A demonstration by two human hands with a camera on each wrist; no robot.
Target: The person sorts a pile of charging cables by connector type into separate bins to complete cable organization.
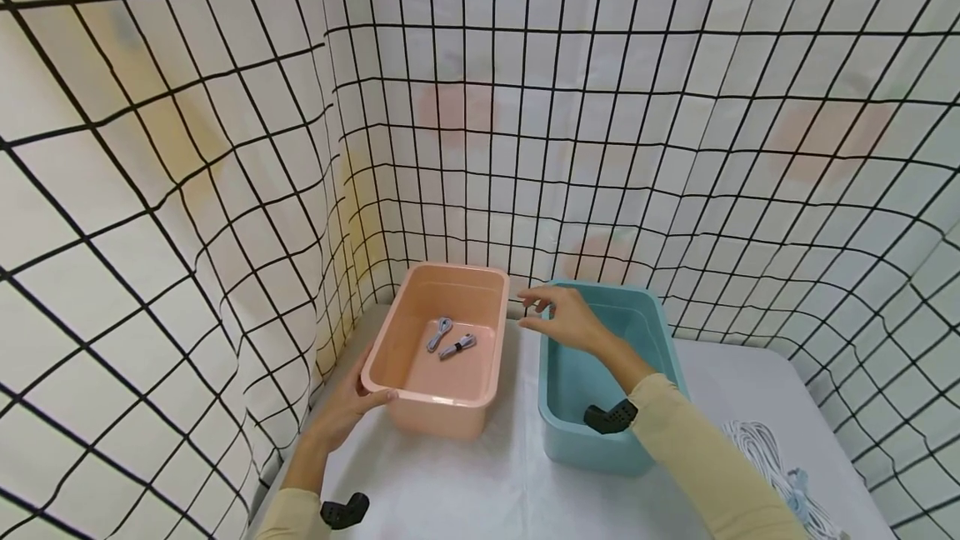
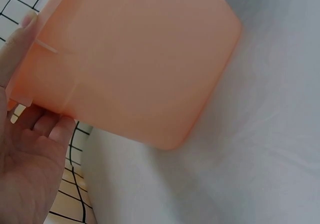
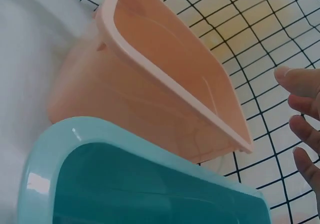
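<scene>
A peach plastic bin [image 1: 450, 419] stands on the left part of the white cloth. My left hand [image 1: 343, 413] grips its near-left corner, thumb over the rim and fingers curled against the outer wall, as the left wrist view shows. Inside the bin lie two small bundled grey cables, one looped [image 1: 439, 334] and one tied with a dark band [image 1: 457, 346]. My right hand [image 1: 564, 317] hovers over the left rim of a teal bin [image 1: 600, 457], fingers loosely bent and apart, with nothing between them. Its forearm passes above the teal bin and covers part of its inside.
Black netting [image 1: 585, 119] over pale sheets encloses the left, back and right sides. At the right lies a bundle of white cable [image 1: 761, 450] with a light blue tie [image 1: 799, 490]. A narrow strip of white cloth [image 1: 517, 448] separates the two bins.
</scene>
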